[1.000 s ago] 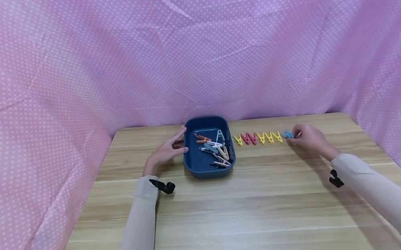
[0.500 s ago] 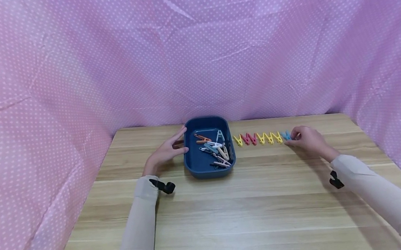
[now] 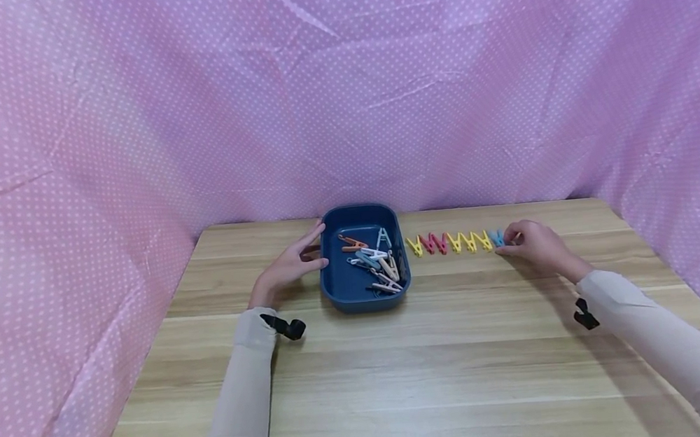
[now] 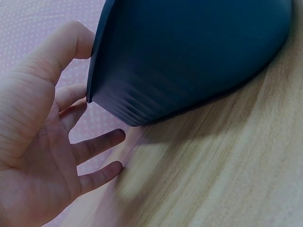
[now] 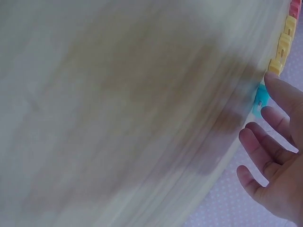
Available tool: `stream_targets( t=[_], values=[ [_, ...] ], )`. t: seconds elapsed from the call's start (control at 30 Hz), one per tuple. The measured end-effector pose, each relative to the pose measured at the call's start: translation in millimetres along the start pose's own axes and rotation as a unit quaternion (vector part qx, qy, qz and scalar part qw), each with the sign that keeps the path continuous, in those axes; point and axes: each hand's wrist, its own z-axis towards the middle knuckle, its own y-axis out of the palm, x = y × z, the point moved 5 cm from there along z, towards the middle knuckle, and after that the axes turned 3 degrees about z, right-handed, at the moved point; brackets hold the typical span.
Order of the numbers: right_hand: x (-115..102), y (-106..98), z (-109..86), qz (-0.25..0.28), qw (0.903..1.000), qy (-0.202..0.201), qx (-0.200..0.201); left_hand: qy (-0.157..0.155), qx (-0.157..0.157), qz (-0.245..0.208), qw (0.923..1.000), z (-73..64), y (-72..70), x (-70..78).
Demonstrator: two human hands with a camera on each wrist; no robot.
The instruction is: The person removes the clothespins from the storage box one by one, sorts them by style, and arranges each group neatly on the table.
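Observation:
At the right end of a row of clothespins, my right hand (image 3: 536,243) holds a blue clothespin (image 3: 497,238) between thumb and index finger, low at the table. In the right wrist view this clothespin (image 5: 260,100) shows teal between thumb and index fingertip, beside a yellow one (image 5: 275,66). The row holds yellow clothespins (image 3: 470,243) and red clothespins (image 3: 434,243). My left hand (image 3: 285,267) touches the left rim of a dark blue bin (image 3: 367,304). In the left wrist view its thumb and some fingers meet the rim, and the other fingers are spread.
Inside the bin lie several loose clothespins, among them an orange one (image 3: 354,243), a white one (image 3: 374,252) and a light green one (image 3: 383,238). The wooden table (image 3: 441,378) reaches back to a pink dotted curtain (image 3: 340,121).
My right hand has moved slightly left, and the blue clothespin has turned and come against the last yellow one or close to it. The left hand and the bin stay put.

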Motion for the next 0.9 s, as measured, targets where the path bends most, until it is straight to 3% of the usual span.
stream_targets(
  t=[0.4,0.57,0.9],
  values=[
    [-7,-7,1.9,0.022,0.9995,-0.003,0.021,-0.008,0.001,-0.018,0.9998,-1.0,-2.3,1.1],
    [-9,-5,2.8,0.037,0.9991,0.001,0.020,0.010,-0.001,-0.015,0.9998,-0.1,-2.1,3.0],
    [-31,-3,8.3,0.038,0.9987,-0.018,0.029,0.013,-0.003,-0.012,0.9998,-0.8,0.0,2.7]
  ],
)
